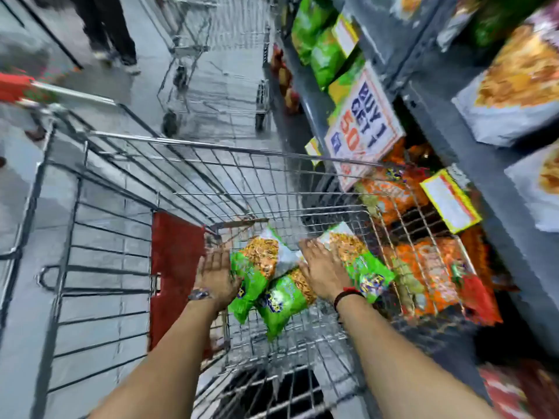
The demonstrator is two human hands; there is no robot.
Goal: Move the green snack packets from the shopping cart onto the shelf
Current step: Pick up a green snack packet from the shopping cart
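Three green snack packets lie in the bottom of the wire shopping cart [211,164]. My left hand [216,275] rests flat against the left packet [254,273], fingers spread. My right hand [322,272] lies palm-down on the right packet [363,264], fingers extended. A third packet [282,303] lies between my wrists, partly under the others. The grey shelf [429,95] rises to the right of the cart. More green packets [320,40] stand on an upper tier of it. The frame is blurred, and I cannot tell whether either hand has closed on a packet.
Orange snack packets [429,267] fill the lower shelf behind the cart's right wall. A "BUY 1 GET 1" sign [363,125] hangs off the shelf edge. A second wire cart [211,71] stands ahead in the aisle. A person's legs [106,28] are at the top left.
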